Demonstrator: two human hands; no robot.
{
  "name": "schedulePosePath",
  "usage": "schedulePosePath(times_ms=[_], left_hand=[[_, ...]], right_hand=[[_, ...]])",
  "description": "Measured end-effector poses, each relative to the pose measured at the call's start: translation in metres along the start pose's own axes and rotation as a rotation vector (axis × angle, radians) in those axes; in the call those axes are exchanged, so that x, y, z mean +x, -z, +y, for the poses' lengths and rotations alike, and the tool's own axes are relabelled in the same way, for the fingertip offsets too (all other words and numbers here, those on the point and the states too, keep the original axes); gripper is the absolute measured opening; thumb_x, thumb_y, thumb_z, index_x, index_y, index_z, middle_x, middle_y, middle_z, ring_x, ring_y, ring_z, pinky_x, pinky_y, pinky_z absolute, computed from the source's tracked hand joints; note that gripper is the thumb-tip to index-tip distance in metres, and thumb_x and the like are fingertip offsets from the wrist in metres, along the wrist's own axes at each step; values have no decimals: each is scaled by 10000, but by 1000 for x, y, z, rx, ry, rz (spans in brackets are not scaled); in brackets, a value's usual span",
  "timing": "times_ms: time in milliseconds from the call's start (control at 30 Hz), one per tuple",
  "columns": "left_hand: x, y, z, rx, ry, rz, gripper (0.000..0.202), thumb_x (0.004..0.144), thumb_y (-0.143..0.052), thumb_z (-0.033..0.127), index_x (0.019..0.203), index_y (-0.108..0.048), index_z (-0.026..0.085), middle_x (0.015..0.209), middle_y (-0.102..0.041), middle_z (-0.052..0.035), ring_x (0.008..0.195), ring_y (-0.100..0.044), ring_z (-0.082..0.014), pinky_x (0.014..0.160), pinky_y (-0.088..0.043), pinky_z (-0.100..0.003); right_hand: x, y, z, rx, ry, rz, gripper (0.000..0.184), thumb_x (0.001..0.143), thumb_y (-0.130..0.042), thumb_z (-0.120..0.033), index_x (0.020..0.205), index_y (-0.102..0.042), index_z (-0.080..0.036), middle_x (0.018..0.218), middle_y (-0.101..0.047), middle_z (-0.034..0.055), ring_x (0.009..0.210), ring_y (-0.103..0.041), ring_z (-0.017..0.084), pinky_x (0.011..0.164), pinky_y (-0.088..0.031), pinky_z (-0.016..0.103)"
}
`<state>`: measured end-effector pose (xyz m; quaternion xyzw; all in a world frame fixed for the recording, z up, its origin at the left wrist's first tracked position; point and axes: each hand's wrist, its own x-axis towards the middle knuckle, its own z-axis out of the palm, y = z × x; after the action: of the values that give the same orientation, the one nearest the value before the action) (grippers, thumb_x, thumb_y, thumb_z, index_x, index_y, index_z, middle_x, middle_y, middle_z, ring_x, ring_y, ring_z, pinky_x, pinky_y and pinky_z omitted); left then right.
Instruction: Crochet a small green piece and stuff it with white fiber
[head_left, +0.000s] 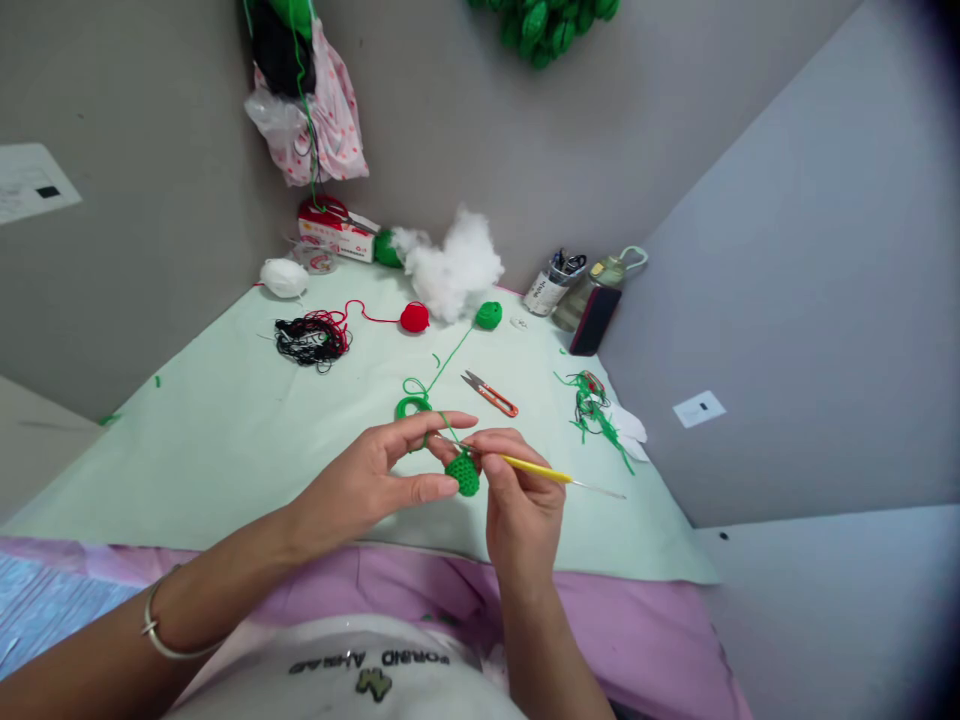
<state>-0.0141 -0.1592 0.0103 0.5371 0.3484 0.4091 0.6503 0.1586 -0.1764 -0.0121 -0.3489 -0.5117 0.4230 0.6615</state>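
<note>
My left hand (390, 465) pinches a small green crochet piece (463, 475) at its left side, thumb below and index finger stretched above it with green yarn over the finger. In my right hand (521, 485) is a yellow-handled crochet hook (536, 468), held like a pen. Its metal tip lies at the top edge of the piece. The yarn runs back past a loose green coil (412, 404) to a green yarn ball (489, 316). Thread snips (491, 393) with orange handles lie just beyond my hands.
White stuffing (454, 270), a red yarn ball (415, 317), tangled black yarn (309, 340) and a white yarn ball (284, 278) lie farther back. A pen cup (546, 290), a bottle (581, 300) and a phone (595, 321) stand at the right. Green scraps (596, 405) lie near the right wall.
</note>
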Motion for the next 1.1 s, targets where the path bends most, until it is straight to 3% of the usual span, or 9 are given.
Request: schedulePosePath(times_ms=[133, 233, 467, 733, 867, 1000, 1100], left_hand=[[5, 0, -11, -171, 56, -40, 463, 830, -804, 340, 1285, -731, 285, 991, -675, -37, 958, -637, -225, 911, -496, -351], [7, -2, -17, -222, 38, -54, 435, 866, -771, 326, 1295, -713, 280, 1024, -652, -39, 966, -619, -210, 932, -484, -352], [8, -3, -17, -142, 33, -16, 348, 933, -725, 334, 1278, -702, 297, 987, -602, -5, 958, -565, -170, 917, -428, -319], [6, -2, -15, -97, 31, 20, 319, 931, -723, 313, 1249, -705, 291, 1032, -615, -8, 1001, -573, -161, 918, -458, -301], [6, -4, -14, -25, 33, 61, 316, 926, -711, 302, 1240, -702, 260, 1032, -627, -23, 1014, -579, -183, 932, -467, -331], [7, -11, -18, 62, -24, 169, 293, 904, -712, 241, 1197, -715, 248, 969, -618, -8, 993, -576, -176, 937, -465, -326], [7, -16, -22, 12, -55, 250, 373, 858, -755, 199, 1225, -713, 252, 939, -612, 10, 970, -570, -156, 958, -458, -302]], right_hand=[[4, 2, 5, 135, -148, 61, 78, 888, -760, -320, 889, -827, -280, 852, -732, 25, 679, -601, 131, 633, -500, 284], [5, 1, 7, 192, -211, 71, 103, 885, -760, -344, 864, -820, -262, 849, -739, 23, 643, -600, 119, 612, -505, 275], [8, 3, 6, 183, -157, 24, 187, 986, -647, -331, 896, -780, -235, 857, -750, 15, 630, -631, 91, 614, -527, 232], [9, 6, 8, 174, -100, -45, 226, 1047, -544, -299, 921, -716, -225, 886, -764, 14, 656, -664, 96, 622, -540, 239], [4, 10, 4, -51, 31, -70, 218, 1055, -509, -241, 985, -716, -238, 942, -750, 19, 706, -675, 111, 651, -562, 266], [-2, 13, 3, -453, 326, -170, 235, 1016, -509, -107, 1084, -691, -239, 985, -743, 42, 885, -700, 157, 773, -590, 317], [-6, 13, 13, -778, 578, -209, 298, 975, -543, -64, 1172, -686, -236, 1024, -731, 73, 944, -697, 188, 772, -606, 334]])
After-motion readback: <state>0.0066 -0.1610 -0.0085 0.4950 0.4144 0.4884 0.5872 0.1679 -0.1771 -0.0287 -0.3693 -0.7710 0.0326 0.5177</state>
